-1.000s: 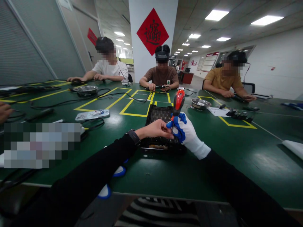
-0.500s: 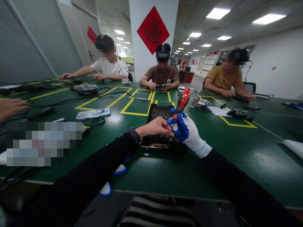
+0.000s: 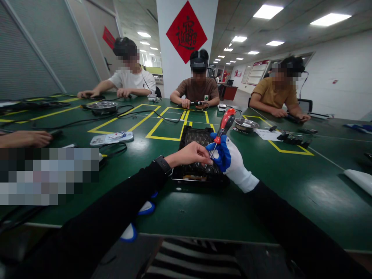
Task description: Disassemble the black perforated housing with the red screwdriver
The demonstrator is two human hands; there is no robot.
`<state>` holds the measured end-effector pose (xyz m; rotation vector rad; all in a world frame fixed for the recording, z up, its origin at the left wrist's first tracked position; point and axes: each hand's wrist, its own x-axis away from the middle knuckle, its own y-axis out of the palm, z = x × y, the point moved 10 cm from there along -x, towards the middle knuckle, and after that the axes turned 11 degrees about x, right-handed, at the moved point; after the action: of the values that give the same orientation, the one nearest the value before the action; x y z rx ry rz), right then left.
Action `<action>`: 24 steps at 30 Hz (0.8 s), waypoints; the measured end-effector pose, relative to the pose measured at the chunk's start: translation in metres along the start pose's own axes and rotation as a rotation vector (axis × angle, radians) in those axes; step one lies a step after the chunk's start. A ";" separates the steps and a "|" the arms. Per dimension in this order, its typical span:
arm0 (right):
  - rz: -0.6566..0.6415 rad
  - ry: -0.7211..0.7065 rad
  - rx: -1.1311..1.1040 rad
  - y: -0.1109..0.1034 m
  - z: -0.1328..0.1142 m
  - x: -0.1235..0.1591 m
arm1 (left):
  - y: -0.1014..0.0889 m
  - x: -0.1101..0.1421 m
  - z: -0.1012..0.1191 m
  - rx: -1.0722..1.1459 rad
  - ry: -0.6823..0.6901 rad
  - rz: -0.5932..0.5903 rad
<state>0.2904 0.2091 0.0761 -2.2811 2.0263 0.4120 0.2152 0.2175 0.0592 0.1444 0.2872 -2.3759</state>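
Observation:
My right hand (image 3: pixel 231 157), in a white glove with blue coating, grips a screwdriver (image 3: pixel 226 122) with a red and black handle. The handle points up and the shaft slants down to the left. My left hand (image 3: pixel 192 154) is bare, with a dark watch (image 3: pixel 163 164) at the wrist. Its thumb and fingers are pinched together beside the screwdriver's tip; whatever lies between them is too small to make out. Both hands are over an open black casing (image 3: pixel 197 135) with a ribbed inside, which rests on the green table (image 3: pixel 180 211) and is partly hidden by them.
A blue-and-white glove (image 3: pixel 147 208) lies partly under my left forearm. Beyond are a phone-like item (image 3: pixel 112 138), a metal bowl (image 3: pixel 102 107), another bowl (image 3: pixel 246 124), black parts (image 3: pixel 293 140) and cables. Three people sit opposite; another person's hand (image 3: pixel 31 138) reaches in at left.
The view has shifted slightly. Both my hands stay over the casing, with the screwdriver's shaft showing more plainly now. The other person's hand at left has come further in.

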 end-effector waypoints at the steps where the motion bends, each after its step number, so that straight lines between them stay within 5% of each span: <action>1: 0.013 -0.002 0.014 0.000 0.001 0.001 | 0.001 0.000 -0.001 -0.006 -0.013 -0.008; 12: -0.060 -0.267 0.304 0.004 -0.026 0.007 | 0.001 0.000 0.000 -0.031 -0.017 -0.009; 18: -0.035 -0.094 0.177 0.009 -0.019 0.007 | 0.003 0.000 -0.001 0.003 -0.001 -0.010; 24: -0.010 -0.066 0.078 0.008 -0.007 0.004 | 0.007 0.000 -0.002 0.016 -0.023 -0.043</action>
<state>0.2840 0.2026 0.0825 -2.2017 1.9626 0.3944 0.2202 0.2129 0.0564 0.1194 0.2627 -2.4218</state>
